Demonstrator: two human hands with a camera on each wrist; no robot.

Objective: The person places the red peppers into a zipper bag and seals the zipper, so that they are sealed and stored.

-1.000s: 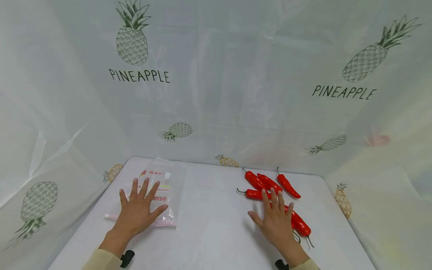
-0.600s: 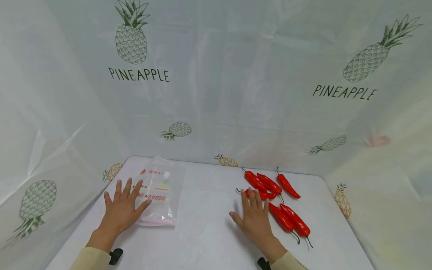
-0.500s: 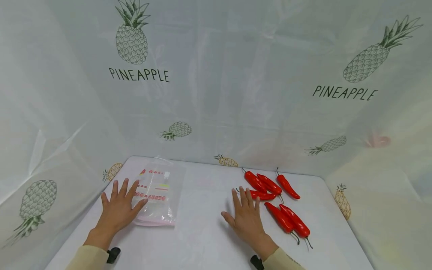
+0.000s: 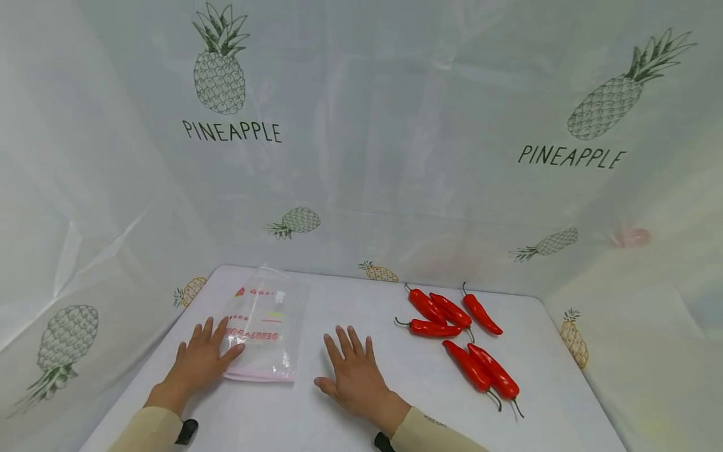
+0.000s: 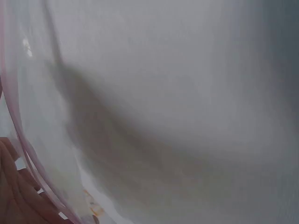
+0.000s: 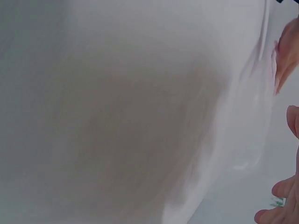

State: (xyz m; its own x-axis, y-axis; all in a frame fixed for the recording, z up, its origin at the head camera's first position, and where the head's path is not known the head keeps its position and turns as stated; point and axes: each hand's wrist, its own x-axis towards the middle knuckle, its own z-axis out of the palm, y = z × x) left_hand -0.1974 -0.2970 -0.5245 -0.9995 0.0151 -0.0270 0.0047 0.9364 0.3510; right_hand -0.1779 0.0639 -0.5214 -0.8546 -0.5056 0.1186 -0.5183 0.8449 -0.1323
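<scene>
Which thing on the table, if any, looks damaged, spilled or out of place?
Nothing stands out. The six red peppers lie loosely grouped and look whole, the clear bag lies on the table with no visible tear, and I see no spill.

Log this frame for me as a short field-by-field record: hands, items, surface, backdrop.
Left hand: fingers spread, at the left side of the plastic bag; contact unclear
Right hand: fingers spread, between bag and peppers, holding nothing
Bag: clear, red printing, pink edge, lying on the table's left side
Red peppers: six, on the right; four farther back, two nearer the person
Table: white
Backdrop: pale sheet with pineapple prints
</scene>
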